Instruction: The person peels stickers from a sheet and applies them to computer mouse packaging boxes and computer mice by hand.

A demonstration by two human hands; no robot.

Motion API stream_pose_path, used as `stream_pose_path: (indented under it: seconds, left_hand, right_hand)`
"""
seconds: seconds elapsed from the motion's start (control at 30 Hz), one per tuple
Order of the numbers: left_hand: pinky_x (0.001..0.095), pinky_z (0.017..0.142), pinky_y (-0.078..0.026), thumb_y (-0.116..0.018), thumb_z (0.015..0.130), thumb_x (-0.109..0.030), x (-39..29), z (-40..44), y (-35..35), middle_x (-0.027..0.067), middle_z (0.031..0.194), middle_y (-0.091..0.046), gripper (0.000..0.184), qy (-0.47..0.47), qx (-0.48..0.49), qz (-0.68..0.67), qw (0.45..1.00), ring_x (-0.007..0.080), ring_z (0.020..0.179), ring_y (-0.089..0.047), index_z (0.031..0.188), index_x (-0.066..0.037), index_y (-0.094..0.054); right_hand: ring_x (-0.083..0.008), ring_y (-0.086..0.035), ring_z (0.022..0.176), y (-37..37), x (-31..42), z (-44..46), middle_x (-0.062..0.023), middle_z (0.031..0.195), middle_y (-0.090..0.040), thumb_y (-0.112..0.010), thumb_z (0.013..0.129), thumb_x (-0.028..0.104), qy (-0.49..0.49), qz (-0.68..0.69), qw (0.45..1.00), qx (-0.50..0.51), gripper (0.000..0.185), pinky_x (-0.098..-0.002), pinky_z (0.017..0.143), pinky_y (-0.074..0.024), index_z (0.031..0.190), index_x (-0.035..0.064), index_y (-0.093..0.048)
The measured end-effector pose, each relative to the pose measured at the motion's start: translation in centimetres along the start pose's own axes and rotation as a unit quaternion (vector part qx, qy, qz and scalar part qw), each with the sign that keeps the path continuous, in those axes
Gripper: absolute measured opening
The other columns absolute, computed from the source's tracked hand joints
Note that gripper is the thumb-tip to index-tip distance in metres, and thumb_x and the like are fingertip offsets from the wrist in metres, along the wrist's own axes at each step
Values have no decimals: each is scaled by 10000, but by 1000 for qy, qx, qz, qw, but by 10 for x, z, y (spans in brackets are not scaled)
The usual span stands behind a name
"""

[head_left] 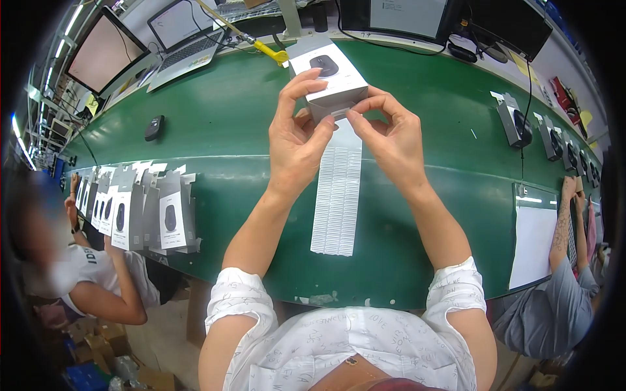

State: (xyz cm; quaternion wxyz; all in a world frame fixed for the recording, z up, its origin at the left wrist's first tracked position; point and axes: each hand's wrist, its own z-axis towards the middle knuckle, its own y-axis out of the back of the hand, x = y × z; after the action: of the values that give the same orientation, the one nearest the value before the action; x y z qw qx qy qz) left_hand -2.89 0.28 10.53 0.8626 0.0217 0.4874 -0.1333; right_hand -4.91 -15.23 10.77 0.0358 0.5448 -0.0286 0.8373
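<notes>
A white and grey cardboard box (339,70) with a computer mouse printed on top is held above the bench. My left hand (297,130) grips its left side, fingers over the printed face and thumb at the near end. At the near right corner, my right hand (391,137) has closed its thumb and forefinger on the box edge. A small whitish label (340,113) lies between the two thumb tips on the near end. Below the hands a long sheet of white labels (336,199) lies flat, its far end partly hidden by the box and hands.
Several mouse boxes (171,218) stand in a row at left, others (515,120) at right. A black mouse (154,128) rests on the green bench (261,208). A yellow tool (268,52) hangs beyond the box. A clipboard (533,244) lies at right. People sit on both sides.
</notes>
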Motion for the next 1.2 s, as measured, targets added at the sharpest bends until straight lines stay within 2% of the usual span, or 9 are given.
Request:
stream_pose_path:
  seconds: [0.03,0.57,0.63,0.67,0.73,0.87,1.03,1.2]
  left_hand:
    - [312,871,-577,-582,815,111,1,0,0,110,1423,-405,452,-5,4,0,1000,220,1130,-584,1232,-52,-522]
    - [328,908,-570,-579,804,112,1,-1,-1,99,1407,-420,454,-10,3,2,1000,214,1144,-576,1225,-52,-534]
    - [256,851,-527,-544,792,161,-1,-1,-2,85,1409,-410,484,-3,-3,2,1000,177,1067,-607,1220,-64,-522]
    - [256,851,-527,-544,792,161,-1,-1,-2,85,1409,-410,484,-3,-2,2,1000,177,1067,-607,1220,-64,-522]
    - [333,906,-573,-581,809,109,1,-1,0,98,1402,-425,447,-10,3,8,1000,217,1144,-577,1224,-52,-537]
    - [324,889,-578,-581,809,108,0,-1,0,97,1402,-426,442,3,0,-2,1000,212,1127,-585,1219,-51,-541]
    - [308,816,-579,-572,811,105,-8,0,1,95,1418,-414,483,53,-2,-38,998,222,1138,-578,1262,-63,-535]
    - [336,863,-573,-553,782,131,-12,-1,-1,93,1425,-390,529,92,-13,-84,992,264,1136,-579,1269,-73,-523]
  right_hand:
    - [-229,-660,1005,0,0,0,-228,1279,-577,-687,834,54,7,-4,1000,-5,110,-298,787,-597,866,-45,-649]
    - [-250,-648,1047,-3,-1,-1,-232,1267,-577,-670,831,19,33,-26,999,-18,80,-316,794,-605,860,-42,-628]
    - [-251,-651,1043,-3,-2,-1,-230,1262,-581,-672,830,23,35,-35,999,-17,80,-318,794,-604,854,-39,-627]
    - [-251,-651,1043,-3,-2,-1,-230,1262,-581,-672,830,23,35,-35,999,-17,80,-318,794,-604,854,-39,-627]
    - [-253,-653,1039,-3,-2,-1,-231,1251,-588,-675,829,28,36,-40,998,-21,83,-318,795,-603,846,-33,-622]
    - [-260,-655,1039,-3,-1,0,-231,1240,-595,-676,830,32,41,-53,998,-22,87,-325,795,-603,845,-28,-615]
    - [-224,-645,1023,-1,-2,-1,-217,1227,-609,-670,858,70,39,-55,997,-31,153,-327,774,-586,928,4,-551]
    - [-210,-608,1082,-1,-11,1,-184,1186,-627,-640,904,104,32,-30,998,-47,209,-303,742,-553,1025,16,-493]
